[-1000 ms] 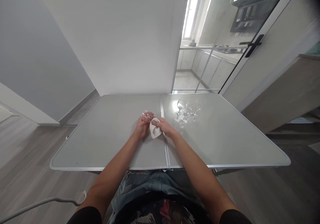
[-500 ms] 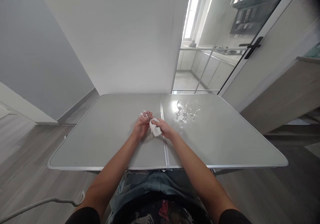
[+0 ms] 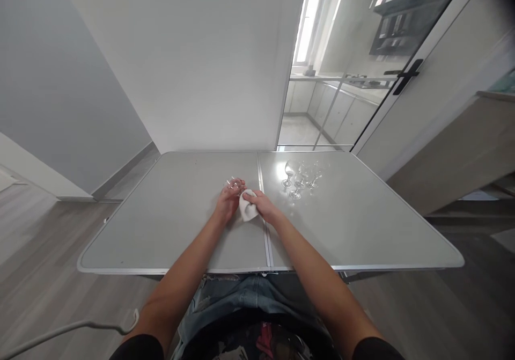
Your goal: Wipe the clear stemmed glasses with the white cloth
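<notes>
My left hand [image 3: 228, 201] is closed around a clear stemmed glass [image 3: 232, 183], its bowl pointing away to the upper left. Beside it, my right hand [image 3: 263, 204] grips a white cloth [image 3: 248, 208] that hangs below the fingers. The cloth sits against the near end of the glass, where the foot is hidden by cloth and fingers. To the right, several clear stemmed glasses [image 3: 298, 182] stand upright in a close group on the table.
The grey folding table [image 3: 346, 226] has a metal seam [image 3: 266, 236] down its middle and a light metal rim. A white wall [image 3: 209, 81] rises behind it. At the right back is a glass door with a black handle [image 3: 408, 76]. A pale cable [image 3: 72, 325] shows at lower left.
The white cloth has shifted slightly and now hangs in a rounder fold under my right hand. My left hand keeps its hold on the glass. The grouped glasses stay in place.
</notes>
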A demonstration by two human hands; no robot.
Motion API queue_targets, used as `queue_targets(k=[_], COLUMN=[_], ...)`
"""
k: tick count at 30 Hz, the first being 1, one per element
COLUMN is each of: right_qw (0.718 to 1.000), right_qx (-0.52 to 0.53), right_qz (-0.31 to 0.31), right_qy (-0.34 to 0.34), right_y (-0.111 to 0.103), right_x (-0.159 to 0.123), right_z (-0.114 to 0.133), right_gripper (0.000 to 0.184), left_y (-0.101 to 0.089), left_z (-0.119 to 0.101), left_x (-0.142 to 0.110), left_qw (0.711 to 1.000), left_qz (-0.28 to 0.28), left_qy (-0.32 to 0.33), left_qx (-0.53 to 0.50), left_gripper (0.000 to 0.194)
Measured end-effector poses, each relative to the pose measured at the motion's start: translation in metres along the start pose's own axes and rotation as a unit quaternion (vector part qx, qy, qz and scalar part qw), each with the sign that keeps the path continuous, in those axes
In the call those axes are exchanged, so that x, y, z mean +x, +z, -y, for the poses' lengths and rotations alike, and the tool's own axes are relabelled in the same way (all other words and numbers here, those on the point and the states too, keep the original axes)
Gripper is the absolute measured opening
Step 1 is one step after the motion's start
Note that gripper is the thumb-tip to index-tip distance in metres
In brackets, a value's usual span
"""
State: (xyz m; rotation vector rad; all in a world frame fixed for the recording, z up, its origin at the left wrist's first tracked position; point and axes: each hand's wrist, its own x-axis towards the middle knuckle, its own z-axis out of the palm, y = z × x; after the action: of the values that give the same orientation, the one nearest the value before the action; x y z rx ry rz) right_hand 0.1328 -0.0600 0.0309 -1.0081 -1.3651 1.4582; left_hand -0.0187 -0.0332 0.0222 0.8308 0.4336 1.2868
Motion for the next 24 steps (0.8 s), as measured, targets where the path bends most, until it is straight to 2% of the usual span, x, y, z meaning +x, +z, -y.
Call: queue_targets(k=[2,4,7,9,11,14,17,21,24], right_qw=[0.99,0.987,1.0,0.988,0.98,0.996,0.987,0.977,0.974], right_qx=[0.113,0.13,-0.007,-0.116,-0.14,0.008,0.159,0.198,0.22], right_qz=[0.047,0.06,-0.007,-0.067,-0.092,-0.062,-0.016,0.02,-0.003], right_qy=[0.064,0.079,-0.003,-0.074,-0.104,-0.056,0.028,0.071,0.054], right_y=[-0.004,-0.008,-0.008,-0.006,-0.003,-0.002,-0.007,-0.011,-0.008], right_x=[-0.002,-0.003,-0.002,0.001,0.003,0.005,0.003,0.001,0.005], right_z=[0.004,0.005,0.002,-0.002,-0.004,-0.005,-0.003,-0.001,-0.002], right_gripper=[0.041,0.042,0.037,0.033,0.032,0.037,0.044,0.044,0.045], left_y=[0.002,0.005,0.007,0.007,0.007,0.008,0.008,0.006,0.004], left_z=[-0.003,-0.004,-0.003,-0.001,0.001,0.003,0.004,0.006,0.009], left_x=[-0.003,-0.004,-0.003,-0.001,0.0,-0.001,-0.004,-0.004,-0.001], left_qw=[1.0,0.999,0.999,0.999,0.998,0.998,0.997,0.995,0.995], left_qz=[0.022,0.027,0.007,-0.007,-0.014,0.0,0.025,0.033,0.02], left_qy=[-0.009,-0.008,0.01,0.021,0.024,-0.008,-0.04,-0.037,-0.007], left_qx=[0.006,0.019,0.038,0.046,0.051,0.06,0.066,0.088,0.097], left_gripper=[0.045,0.048,0.043,0.044,0.052,0.065,0.066,0.067,0.067])
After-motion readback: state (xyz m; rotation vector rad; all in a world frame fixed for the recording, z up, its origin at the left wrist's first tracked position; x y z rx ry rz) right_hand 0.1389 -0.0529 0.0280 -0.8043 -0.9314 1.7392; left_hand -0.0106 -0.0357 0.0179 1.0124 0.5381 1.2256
